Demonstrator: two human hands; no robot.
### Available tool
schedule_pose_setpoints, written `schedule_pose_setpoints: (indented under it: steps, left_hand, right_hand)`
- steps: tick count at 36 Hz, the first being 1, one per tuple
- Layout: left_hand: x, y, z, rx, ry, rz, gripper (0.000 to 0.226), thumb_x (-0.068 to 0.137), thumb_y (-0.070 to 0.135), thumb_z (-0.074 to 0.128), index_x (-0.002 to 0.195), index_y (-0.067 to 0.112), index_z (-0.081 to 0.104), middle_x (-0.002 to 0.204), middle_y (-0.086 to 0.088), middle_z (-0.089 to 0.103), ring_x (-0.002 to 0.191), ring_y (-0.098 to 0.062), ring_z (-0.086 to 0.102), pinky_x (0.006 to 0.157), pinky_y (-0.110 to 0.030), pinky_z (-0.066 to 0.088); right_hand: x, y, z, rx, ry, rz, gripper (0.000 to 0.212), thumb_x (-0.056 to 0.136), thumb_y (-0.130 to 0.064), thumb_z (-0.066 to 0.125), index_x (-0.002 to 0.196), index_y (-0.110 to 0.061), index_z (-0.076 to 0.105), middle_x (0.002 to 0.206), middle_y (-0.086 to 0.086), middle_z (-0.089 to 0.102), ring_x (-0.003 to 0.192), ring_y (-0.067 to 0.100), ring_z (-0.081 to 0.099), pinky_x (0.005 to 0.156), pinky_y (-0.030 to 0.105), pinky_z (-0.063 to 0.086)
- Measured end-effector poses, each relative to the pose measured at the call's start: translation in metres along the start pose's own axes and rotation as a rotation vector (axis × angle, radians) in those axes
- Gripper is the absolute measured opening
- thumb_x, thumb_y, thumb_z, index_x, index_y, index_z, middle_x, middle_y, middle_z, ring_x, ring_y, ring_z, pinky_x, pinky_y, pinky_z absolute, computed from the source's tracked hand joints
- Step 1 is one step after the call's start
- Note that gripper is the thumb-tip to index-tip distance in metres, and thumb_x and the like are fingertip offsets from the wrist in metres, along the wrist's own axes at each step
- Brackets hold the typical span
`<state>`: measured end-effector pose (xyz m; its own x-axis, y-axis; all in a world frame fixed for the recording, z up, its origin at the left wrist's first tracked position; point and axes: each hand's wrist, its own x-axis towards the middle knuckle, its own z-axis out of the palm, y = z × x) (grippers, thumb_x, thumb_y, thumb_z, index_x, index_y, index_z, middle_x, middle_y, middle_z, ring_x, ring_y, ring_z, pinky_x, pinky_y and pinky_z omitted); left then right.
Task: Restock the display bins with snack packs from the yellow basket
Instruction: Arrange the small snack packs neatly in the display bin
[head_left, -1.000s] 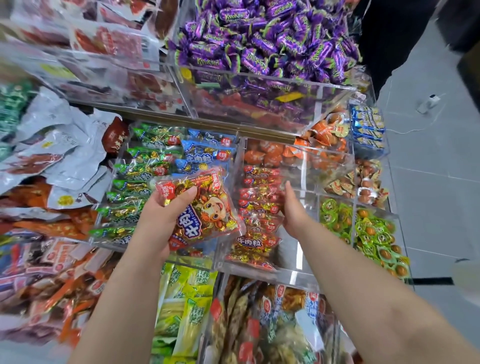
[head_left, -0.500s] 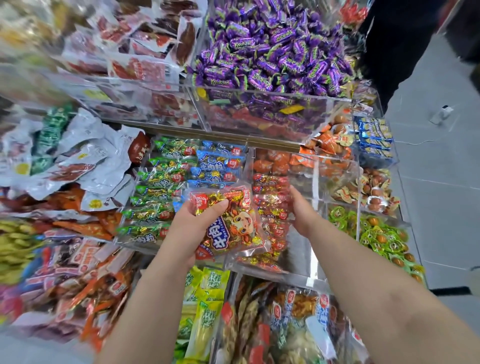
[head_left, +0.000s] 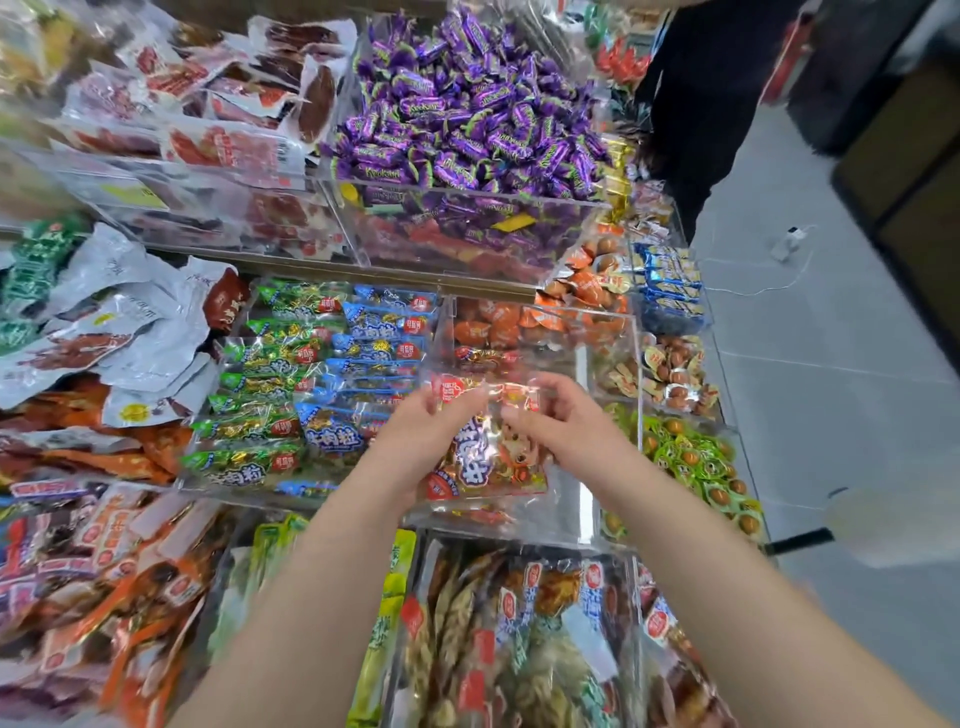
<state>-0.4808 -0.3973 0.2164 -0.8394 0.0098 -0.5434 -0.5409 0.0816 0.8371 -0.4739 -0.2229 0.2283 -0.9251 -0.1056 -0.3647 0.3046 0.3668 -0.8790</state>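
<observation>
Snack pack, glossy crinkly plastic, gripped by left hand and right hand.

Snack pack: glossy, crinkled clear plastic film with printed areas. Bin: smooth, transparent rigid plastic with reflective walls. Candies: shiny purple twist wrappers. Pouches: wrinkled white plastic film with a dull sheen. Floor: smooth, matt grey tiles.
</observation>
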Motion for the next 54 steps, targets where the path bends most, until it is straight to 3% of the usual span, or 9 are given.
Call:
schedule_pose_setpoints:
  steps: [5,10,16,23,26,31,35,40,54]
  left_hand:
    - [-0.003,0.003,0.010,0.390,-0.042,0.049,0.104,0.069,0.082,0.051,0.149,0.019,0.031,0.151,-0.003,0.039,0.128,-0.024,0.046,0.099,-0.040,0.041]
    - [0.002,0.000,-0.002,0.208,0.036,0.110,0.082,0.081,0.062,0.063,0.147,0.020,0.037,0.141,0.002,0.050,0.111,-0.012,0.051,0.089,-0.028,0.034]
    - [0.014,0.005,-0.026,0.246,0.170,0.198,0.010,0.095,0.033,0.058,0.100,0.032,0.049,0.079,0.018,0.050,0.072,-0.002,0.051,0.060,-0.023,0.038]
    - [0.025,0.008,-0.024,0.170,0.120,0.174,0.036,0.095,0.032,0.059,0.130,0.025,0.051,0.099,0.016,0.055,0.089,-0.005,0.054,0.078,-0.027,0.042]
    - [0.031,0.006,-0.023,0.159,0.116,0.141,0.010,0.095,0.030,0.059,0.090,0.036,0.054,0.078,0.020,0.059,0.067,0.005,0.054,0.057,-0.018,0.042]
    - [0.038,0.015,-0.026,0.158,0.123,0.165,0.045,0.093,0.037,0.059,0.135,0.023,0.050,0.112,0.008,0.064,0.100,-0.014,0.062,0.086,-0.038,0.051]
    - [0.045,0.017,-0.029,0.100,0.129,0.178,0.008,0.093,0.037,0.060,0.088,0.040,0.054,0.087,0.022,0.053,0.082,-0.002,0.053,0.069,-0.025,0.042]
    - [0.056,0.016,-0.029,0.058,0.130,0.190,0.063,0.092,0.041,0.060,0.147,0.023,0.036,0.127,0.011,0.046,0.115,-0.013,0.044,0.094,-0.033,0.035]
    - [0.068,0.013,-0.028,-0.004,0.109,0.114,0.022,0.084,0.044,0.065,0.105,0.038,0.063,0.106,0.007,0.072,0.104,-0.020,0.066,0.097,-0.052,0.049]
  right_hand:
    - [-0.005,0.001,-0.015,-0.103,-0.045,-0.068,0.049,0.069,-0.039,0.080,0.108,-0.054,0.055,0.118,-0.019,0.057,0.104,0.009,0.058,0.093,0.038,0.050]
    - [0.001,0.011,-0.041,0.084,0.114,-0.014,0.028,0.071,-0.027,0.080,0.094,-0.035,0.067,0.096,-0.012,0.068,0.063,-0.003,0.065,0.058,0.018,0.050]
    - [0.023,0.027,-0.063,-0.211,0.603,0.041,0.038,0.074,-0.040,0.076,0.102,-0.016,0.072,0.094,-0.004,0.069,0.083,0.010,0.060,0.074,0.024,0.045]
    - [0.066,0.040,-0.037,-0.533,0.667,0.011,0.019,0.089,-0.020,0.060,0.098,-0.007,0.049,0.093,0.015,0.064,0.086,0.033,0.061,0.066,0.032,0.041]
    - [0.088,0.051,-0.022,-0.370,0.689,0.041,0.024,0.092,-0.013,0.053,0.110,0.000,0.045,0.100,0.018,0.059,0.092,0.033,0.059,0.069,0.029,0.038]
    - [0.119,0.085,-0.004,0.046,0.744,0.153,0.018,0.094,-0.010,0.052,0.108,-0.005,0.043,0.091,0.006,0.050,0.085,0.024,0.050,0.071,0.025,0.036]
    - [0.138,0.123,0.007,0.156,0.658,0.327,0.023,0.091,-0.004,0.051,0.113,-0.005,0.044,0.105,0.018,0.058,0.098,0.032,0.057,0.083,0.035,0.045]
    - [0.166,0.139,0.001,0.322,0.667,0.587,0.035,0.098,-0.009,0.037,0.130,0.001,0.047,0.131,0.019,0.052,0.122,0.033,0.048,0.104,0.035,0.036]
    - [0.189,0.107,-0.015,0.358,0.598,0.421,0.042,0.092,-0.027,0.045,0.124,0.000,0.044,0.097,0.017,0.061,0.092,0.034,0.063,0.093,0.050,0.048]
